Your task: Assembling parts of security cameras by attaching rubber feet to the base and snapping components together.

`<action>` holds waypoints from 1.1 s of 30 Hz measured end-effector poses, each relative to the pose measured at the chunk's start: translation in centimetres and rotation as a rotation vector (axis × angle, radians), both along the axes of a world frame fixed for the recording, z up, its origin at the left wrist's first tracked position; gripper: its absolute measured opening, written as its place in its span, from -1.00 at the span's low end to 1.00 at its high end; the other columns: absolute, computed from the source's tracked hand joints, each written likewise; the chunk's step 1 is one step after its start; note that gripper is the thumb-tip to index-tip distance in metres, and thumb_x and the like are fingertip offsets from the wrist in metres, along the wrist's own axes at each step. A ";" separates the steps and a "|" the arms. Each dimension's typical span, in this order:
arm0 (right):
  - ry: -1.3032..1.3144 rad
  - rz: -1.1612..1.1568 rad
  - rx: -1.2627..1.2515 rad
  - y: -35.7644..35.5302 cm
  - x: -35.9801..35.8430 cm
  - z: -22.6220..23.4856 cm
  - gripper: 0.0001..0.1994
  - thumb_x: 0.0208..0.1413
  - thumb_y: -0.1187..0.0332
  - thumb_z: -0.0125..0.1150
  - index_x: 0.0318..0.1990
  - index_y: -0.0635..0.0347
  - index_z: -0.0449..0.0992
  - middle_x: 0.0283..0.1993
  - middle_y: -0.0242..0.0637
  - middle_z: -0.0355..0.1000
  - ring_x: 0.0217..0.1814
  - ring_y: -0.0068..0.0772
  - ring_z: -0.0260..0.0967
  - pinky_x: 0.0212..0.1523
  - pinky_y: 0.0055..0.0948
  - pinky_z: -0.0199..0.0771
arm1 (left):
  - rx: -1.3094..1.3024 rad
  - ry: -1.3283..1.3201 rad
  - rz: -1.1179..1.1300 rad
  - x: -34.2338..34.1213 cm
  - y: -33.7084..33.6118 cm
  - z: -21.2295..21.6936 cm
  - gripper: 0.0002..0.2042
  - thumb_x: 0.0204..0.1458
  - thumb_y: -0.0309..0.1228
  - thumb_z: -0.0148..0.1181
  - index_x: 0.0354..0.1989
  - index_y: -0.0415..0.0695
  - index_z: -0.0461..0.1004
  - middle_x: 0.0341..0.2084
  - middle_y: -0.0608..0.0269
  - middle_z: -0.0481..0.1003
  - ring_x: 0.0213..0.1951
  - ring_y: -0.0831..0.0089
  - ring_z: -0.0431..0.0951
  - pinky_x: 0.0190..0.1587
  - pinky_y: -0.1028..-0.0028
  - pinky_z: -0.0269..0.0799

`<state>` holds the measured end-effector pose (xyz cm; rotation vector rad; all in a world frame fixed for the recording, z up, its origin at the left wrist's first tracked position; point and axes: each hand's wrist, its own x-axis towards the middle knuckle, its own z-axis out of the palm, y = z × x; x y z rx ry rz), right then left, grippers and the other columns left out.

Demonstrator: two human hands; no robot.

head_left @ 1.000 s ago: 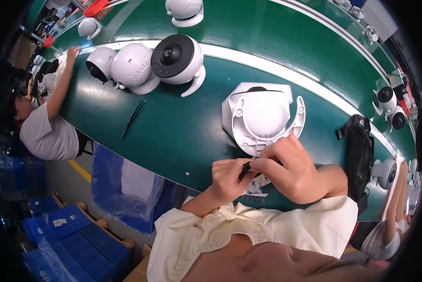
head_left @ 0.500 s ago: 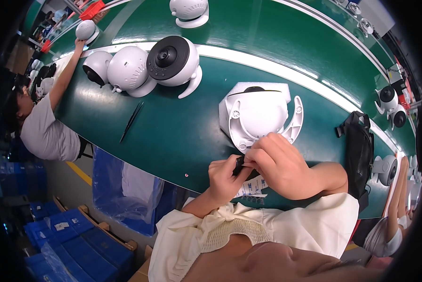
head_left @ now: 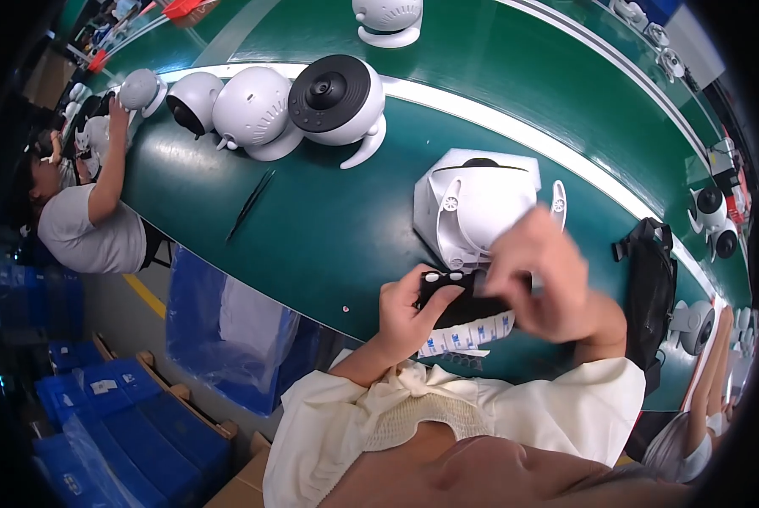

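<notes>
My left hand is closed on a black sheet with round white pads along its upper edge, the thumb lying across it. Over the sheet's right end is my right hand, fingers bent but smeared by motion, so what they hold does not show. Just beyond both hands, a white rounded device with two curved legs rests upside down in a pale foam block. My right hand covers part of one leg. Below the black sheet, a white strip printed in blue lies by the table's near edge.
Several white camera-like devices stand at the back left on the green table. Black tweezers lie left of centre; a black bag is at the right. Blue bins stand on the floor, and a co-worker reaches from the left.
My right hand has moved up and right, away from my left fingers. More of the black sheet and its white pads now shows. The whole view has shifted slightly.
</notes>
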<state>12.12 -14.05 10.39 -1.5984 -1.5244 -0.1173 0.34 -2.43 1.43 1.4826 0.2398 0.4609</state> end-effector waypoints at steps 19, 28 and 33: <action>0.249 -0.156 -0.078 2.7 1.6 -0.2 -0.73 -0.13 0.61 0.13 -0.22 0.25 0.27 -0.35 -0.36 0.34 -0.42 -0.60 0.25 -0.41 -0.64 0.18 | 0.510 -0.314 -0.057 0.8 0.5 -0.3 -0.80 -0.16 -0.45 0.21 -0.46 -0.30 0.34 0.10 -0.41 -0.04 0.14 -0.15 0.08 0.09 0.28 0.09; 0.165 -0.202 -0.095 2.9 1.2 -0.3 -0.74 -0.16 0.64 0.11 -0.26 0.26 0.29 -0.38 -0.27 0.31 -0.41 -0.42 0.30 -0.43 -0.54 0.28 | 0.506 -0.305 -0.052 0.7 0.5 -0.2 -0.80 -0.18 -0.47 0.21 -0.47 -0.31 0.35 0.09 -0.41 -0.03 0.13 -0.14 0.10 0.06 0.30 0.14; -0.358 -0.232 -0.131 2.4 0.6 0.3 -0.64 -0.33 0.65 0.16 -0.24 0.32 0.34 -0.37 -0.26 0.35 -0.38 -0.35 0.29 -0.44 -0.50 0.23 | 0.552 -0.287 -0.036 0.6 0.6 -0.3 -0.79 -0.20 -0.47 0.23 -0.50 -0.33 0.34 0.09 -0.38 0.00 0.12 -0.13 0.12 0.04 0.29 0.18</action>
